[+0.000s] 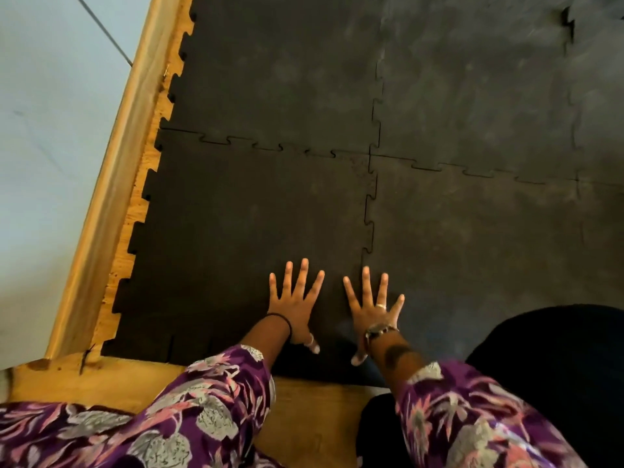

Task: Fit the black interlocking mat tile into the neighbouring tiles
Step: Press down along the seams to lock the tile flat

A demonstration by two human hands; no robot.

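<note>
The black interlocking mat tile [243, 224] lies flat at the near left, darker than the rest. Its far edge meets the tile behind it [280, 69] and its right edge meets the greyer tile [472, 238] along a jigsaw seam. My left hand [297, 304] rests palm down on the dark tile near its right edge, fingers spread. My right hand [373, 307] is flat with fingers spread across the near end of that seam, partly on the right neighbour. Neither hand holds anything.
A wooden floor strip [148, 170] and a light wood skirting [111, 184] run along the tiles' toothed left edge, with a pale wall [50, 130] beyond. Bare wood floor [314, 417] lies in front. A dark rounded object [557, 349] sits at the near right.
</note>
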